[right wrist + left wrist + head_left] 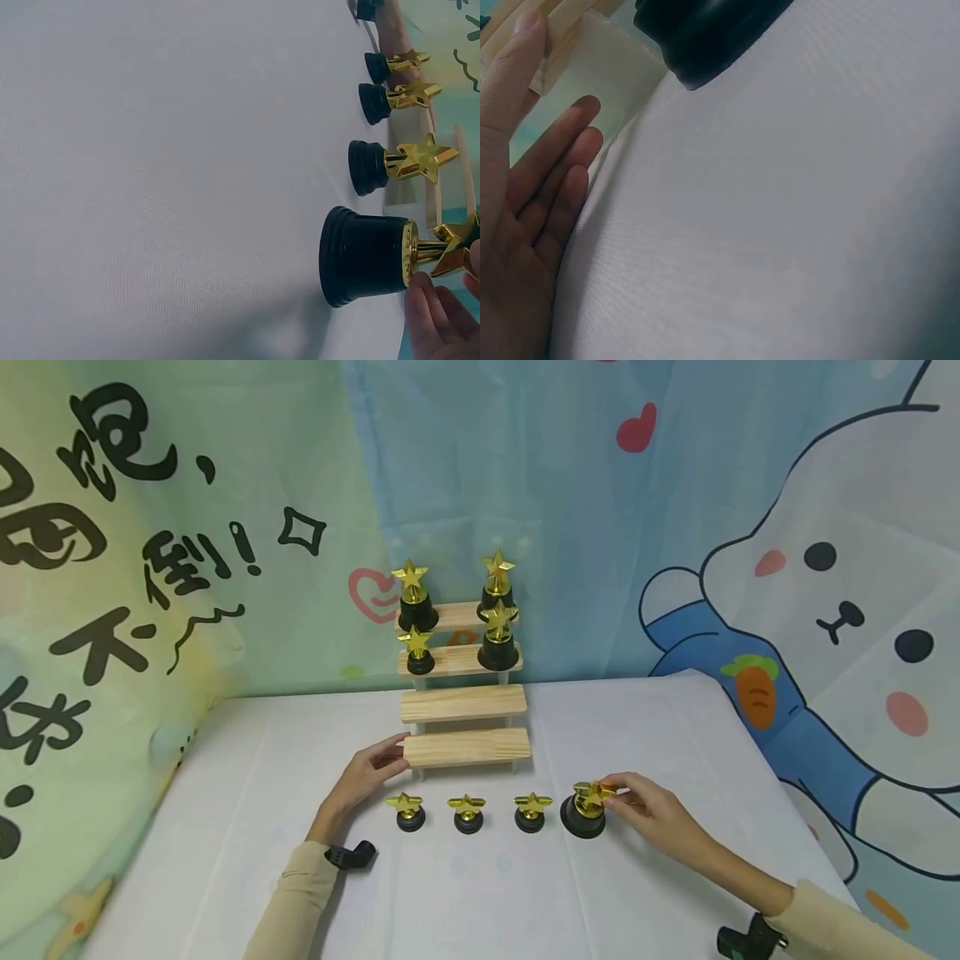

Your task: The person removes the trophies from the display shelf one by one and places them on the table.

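A large star trophy with a black base stands on the table at the right end of a front row. My right hand pinches its gold star, and in the right wrist view the fingertips are beside the trophy's neck. Left of it stand three smaller star trophies, the nearest being a small trophy. My left hand holds the left end of the lowest step of a wooden tiered stand. In the left wrist view the thumb lies against the wood while the other fingers extend below.
Several star trophies stand on the two upper steps, among them a larger trophy and a smaller trophy. The two lower steps show bare wood. A white cloth covers the table, with a printed cartoon curtain behind.
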A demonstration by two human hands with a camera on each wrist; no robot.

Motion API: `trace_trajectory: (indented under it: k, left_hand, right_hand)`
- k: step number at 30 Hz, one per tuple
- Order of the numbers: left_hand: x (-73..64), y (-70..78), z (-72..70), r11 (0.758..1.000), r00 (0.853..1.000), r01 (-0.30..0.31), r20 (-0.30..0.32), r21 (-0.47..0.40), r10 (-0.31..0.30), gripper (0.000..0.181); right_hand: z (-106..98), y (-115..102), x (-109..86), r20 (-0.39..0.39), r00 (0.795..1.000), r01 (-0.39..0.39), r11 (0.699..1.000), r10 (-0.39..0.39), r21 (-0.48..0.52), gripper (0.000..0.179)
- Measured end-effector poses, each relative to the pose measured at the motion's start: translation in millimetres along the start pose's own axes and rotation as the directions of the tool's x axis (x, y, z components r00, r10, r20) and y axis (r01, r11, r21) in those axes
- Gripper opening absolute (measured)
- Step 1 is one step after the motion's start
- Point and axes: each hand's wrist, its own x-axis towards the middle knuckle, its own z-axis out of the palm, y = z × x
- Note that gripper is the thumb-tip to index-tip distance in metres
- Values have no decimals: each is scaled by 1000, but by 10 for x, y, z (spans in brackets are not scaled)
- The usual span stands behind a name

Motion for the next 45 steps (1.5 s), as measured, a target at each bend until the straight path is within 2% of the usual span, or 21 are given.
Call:
trace_trajectory:
  k: [4,7,9,14,16,20,26,29,36,42,45]
  left_hand:
    - [-56,174,-31,1000,1000,3,14,8,-3,56]
    - [-84,246,-60,1000,1000,3,21,13,-3,57]
    - [-79,240,-68,1000,1000,3,26,13,-3,57]
    - [7,34,-56,1000,1000,3,27,20,-4,59]
    - [34,-46,-51,1000,1000,5,20,21,-5,59]
    - [48,-86,-52,1000,1000,1,5,8,-1,59]
    - [37,-83,-54,1000,1000,2,-1,3,-2,58]
    - [38,-80,-49,1000,1000,4,-1,8,-4,58]
    - [55,-90,-27,1000,1000,2,3,-15,-2,57]
    - [50,-97,-9,999,1000,4,5,-32,-4,56]
    - [47,-96,-4,1000,1000,12,0,-25,-12,57]
  right_hand:
    - [7,-7,13,-9,1000,16,1000,-16,-11,24]
    - [-3,-4,39,13,1000,-12,1000,12,-3,23]
    - [-19,7,62,29,999,-46,999,46,16,26]
    - [-111,25,209,17,996,-91,996,90,25,34]
    - [-182,0,327,-6,995,-95,995,95,20,37]
    - [-352,-115,654,-66,993,-97,995,99,36,43]
    - [-470,-326,1170,-141,990,-9,998,17,60,44]
    - [-482,-435,1394,-141,990,28,997,-18,69,44]
    - [-475,-622,1859,-138,990,52,997,-43,61,47]
    - [-457,-683,2145,-105,994,27,997,-19,69,46]
    - [-435,-711,2253,-96,995,21,999,-17,39,46]
